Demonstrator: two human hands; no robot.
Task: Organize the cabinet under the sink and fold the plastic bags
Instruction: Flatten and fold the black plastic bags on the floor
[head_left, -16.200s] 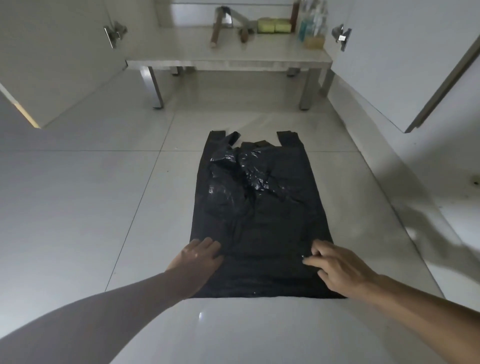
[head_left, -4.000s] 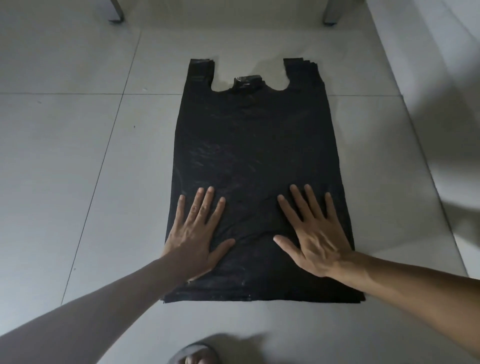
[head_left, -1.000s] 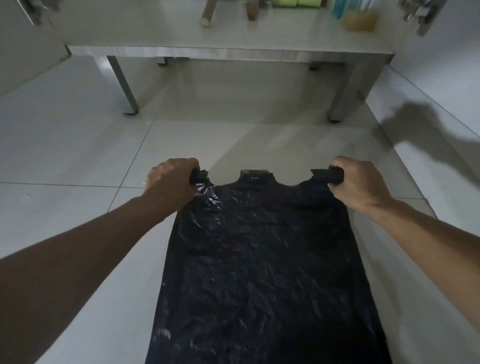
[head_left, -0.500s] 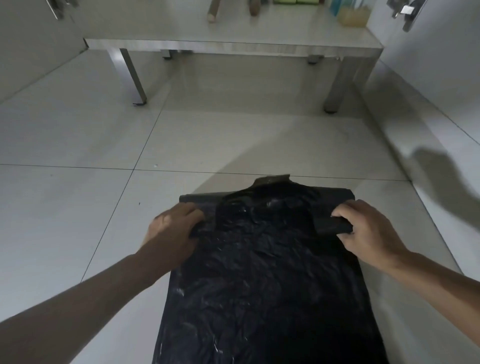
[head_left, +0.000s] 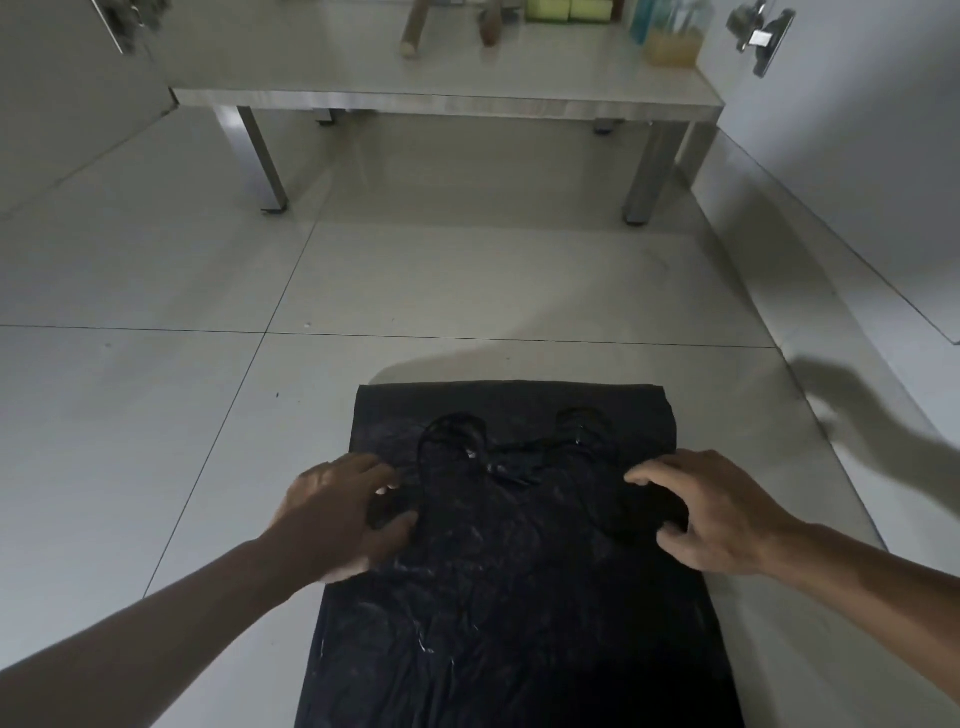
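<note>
One black plastic bag (head_left: 514, 561) flat on the tiled floor (head_left: 156, 415), top folded back toward the viewer, both handles lying on its body. Left hand (head_left: 340, 512) and right hand (head_left: 711, 512), fingers curled, each pinching one handle strap. Beyond, one low steel shelf (head_left: 447, 98) carrying two yellow-green sponges (head_left: 569, 9) and one clear holder (head_left: 672, 31), contents too blurred to tell

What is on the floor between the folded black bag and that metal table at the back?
Nothing: in the head view only bare grey floor tiles lie between the black bag and the metal table.
</note>
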